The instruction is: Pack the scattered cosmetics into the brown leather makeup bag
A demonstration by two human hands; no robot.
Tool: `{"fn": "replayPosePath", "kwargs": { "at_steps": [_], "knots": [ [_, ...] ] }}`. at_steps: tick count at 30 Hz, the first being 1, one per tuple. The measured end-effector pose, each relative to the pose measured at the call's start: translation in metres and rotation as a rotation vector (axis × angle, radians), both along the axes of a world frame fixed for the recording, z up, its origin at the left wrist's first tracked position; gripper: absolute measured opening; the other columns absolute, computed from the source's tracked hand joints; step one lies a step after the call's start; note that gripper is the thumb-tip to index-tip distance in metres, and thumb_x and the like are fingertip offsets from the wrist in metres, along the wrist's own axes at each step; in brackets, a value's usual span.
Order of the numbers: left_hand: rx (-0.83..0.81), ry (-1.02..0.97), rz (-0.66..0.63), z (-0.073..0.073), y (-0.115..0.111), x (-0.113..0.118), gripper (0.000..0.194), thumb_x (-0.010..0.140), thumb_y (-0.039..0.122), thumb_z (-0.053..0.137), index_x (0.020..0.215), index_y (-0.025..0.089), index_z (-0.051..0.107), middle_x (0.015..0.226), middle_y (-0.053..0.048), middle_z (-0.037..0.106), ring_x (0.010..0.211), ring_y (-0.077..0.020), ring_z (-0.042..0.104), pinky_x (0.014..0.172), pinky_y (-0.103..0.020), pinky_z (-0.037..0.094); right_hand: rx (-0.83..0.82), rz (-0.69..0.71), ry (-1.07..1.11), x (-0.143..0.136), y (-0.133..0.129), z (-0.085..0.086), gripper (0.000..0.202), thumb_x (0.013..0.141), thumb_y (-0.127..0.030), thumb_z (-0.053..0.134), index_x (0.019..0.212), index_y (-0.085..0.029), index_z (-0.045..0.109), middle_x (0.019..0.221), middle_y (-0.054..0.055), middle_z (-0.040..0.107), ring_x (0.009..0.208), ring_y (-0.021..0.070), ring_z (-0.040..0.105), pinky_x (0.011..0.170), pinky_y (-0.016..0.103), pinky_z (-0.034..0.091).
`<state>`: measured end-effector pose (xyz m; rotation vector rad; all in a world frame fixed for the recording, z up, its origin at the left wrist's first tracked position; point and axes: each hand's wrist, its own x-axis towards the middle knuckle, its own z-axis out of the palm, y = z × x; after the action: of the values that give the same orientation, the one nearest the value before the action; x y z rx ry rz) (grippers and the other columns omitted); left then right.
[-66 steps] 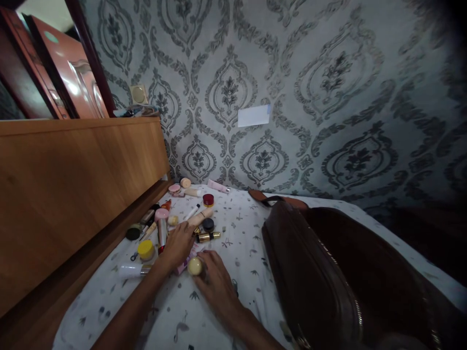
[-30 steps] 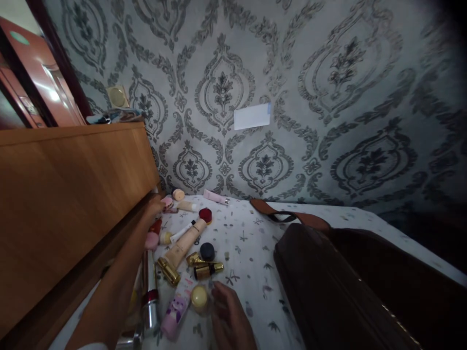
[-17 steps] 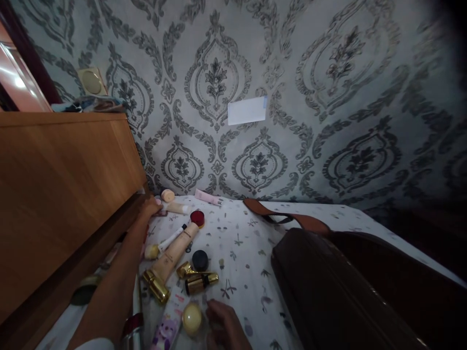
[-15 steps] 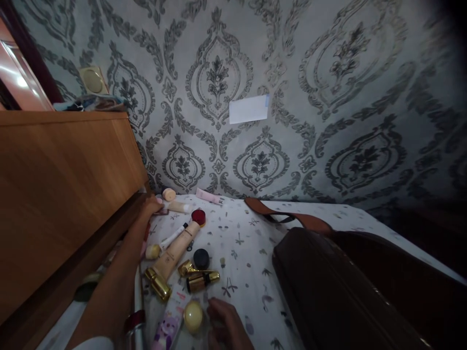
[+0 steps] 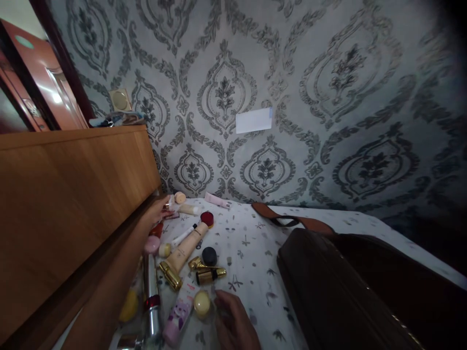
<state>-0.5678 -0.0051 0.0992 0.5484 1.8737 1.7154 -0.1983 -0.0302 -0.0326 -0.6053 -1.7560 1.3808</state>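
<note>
My left hand (image 5: 160, 208) reaches to the far left corner of the patterned sheet. Its fingers are closed around a small whitish item (image 5: 170, 201), too small to make out. Just past it lies a round peach-coloured piece (image 5: 180, 197), with a pale tube (image 5: 188, 209) beside it. At the near edge, my right hand (image 5: 236, 318) hovers low, fingers loosely curved and apart, nothing visible in them. Close to its fingertips are a round jar with a cream-yellow top (image 5: 202, 303) and a purple cartoon tube (image 5: 179, 313). A gold-capped beige tube (image 5: 188, 247) lies farther up.
A dark brown bag (image 5: 328, 287) with a tan strap (image 5: 310, 223) fills the right side. Along the left runs a wooden panel (image 5: 80, 194). Between lie a red-lidded jar (image 5: 206, 218), a black round lid (image 5: 209, 255), a gold-topped bottle (image 5: 210, 275) and a silver cylinder (image 5: 151, 291).
The view has shifted, so everything sits farther right. My left hand has drawn slightly back from the corner, and the whitish item now shows at its fingers. My right hand has hardly moved.
</note>
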Motion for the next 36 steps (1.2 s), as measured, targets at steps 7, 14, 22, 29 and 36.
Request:
{"fn": "replayPosePath", "kwargs": {
  "at_steps": [7, 14, 22, 29, 36],
  "knots": [
    [0.241, -0.238, -0.094, 0.004, -0.011, 0.053, 0.053, 0.097, 0.056, 0.032, 0.119, 0.016, 0.057, 0.101, -0.011, 0.071, 0.085, -0.0184, 0.069, 0.079, -0.032, 0.059, 0.02, -0.019, 0.024, 0.001, -0.002, 0.003, 0.032, 0.088, -0.028, 0.045, 0.116, -0.023, 0.062, 0.115, 0.011, 0.065, 0.102, 0.0219, 0.065, 0.084, 0.03, 0.056],
    [0.308, -0.401, -0.255, 0.011, -0.017, 0.119, 0.065, 0.097, 0.06, 0.025, 0.125, 0.011, 0.056, 0.095, -0.013, 0.073, 0.081, -0.0204, 0.071, 0.072, -0.031, 0.059, 0.001, 0.084, 0.002, 0.01, 0.005, 0.014, 0.031, 0.089, -0.029, 0.05, 0.117, -0.022, 0.06, 0.112, 0.009, 0.066, 0.104, 0.0206, 0.065, 0.088, 0.03, 0.054],
    [0.339, -0.595, -0.455, 0.014, -0.039, 0.195, 0.07, 0.096, 0.063, 0.018, 0.12, 0.011, 0.058, 0.086, -0.013, 0.073, 0.064, -0.0178, 0.069, 0.054, -0.025, 0.055, -0.156, 0.041, 0.061, 0.01, -0.001, 0.035, 0.032, 0.087, -0.036, 0.051, 0.112, -0.019, 0.059, 0.11, 0.009, 0.067, 0.102, 0.0217, 0.065, 0.087, 0.033, 0.053],
    [0.309, -0.7, -0.44, 0.005, -0.055, 0.239, 0.073, 0.093, 0.067, 0.024, 0.115, 0.009, 0.061, 0.077, -0.013, 0.072, 0.053, -0.0165, 0.065, 0.048, -0.024, 0.052, -0.237, 0.035, 0.143, 0.014, -0.002, 0.06, 0.034, 0.087, -0.046, 0.054, 0.106, -0.018, 0.061, 0.106, 0.01, 0.067, 0.097, 0.0226, 0.063, 0.079, 0.033, 0.053],
    [0.301, -0.723, -0.419, -0.012, -0.062, 0.256, 0.067, 0.093, 0.066, 0.031, 0.1, 0.009, 0.065, 0.073, -0.011, 0.071, 0.05, -0.0155, 0.063, 0.041, -0.022, 0.047, -0.388, 0.093, 0.191, 0.03, 0.004, 0.082, 0.04, 0.084, -0.053, 0.06, 0.107, -0.02, 0.063, 0.106, 0.009, 0.067, 0.09, 0.0211, 0.062, 0.066, 0.029, 0.05]
  ]
}}
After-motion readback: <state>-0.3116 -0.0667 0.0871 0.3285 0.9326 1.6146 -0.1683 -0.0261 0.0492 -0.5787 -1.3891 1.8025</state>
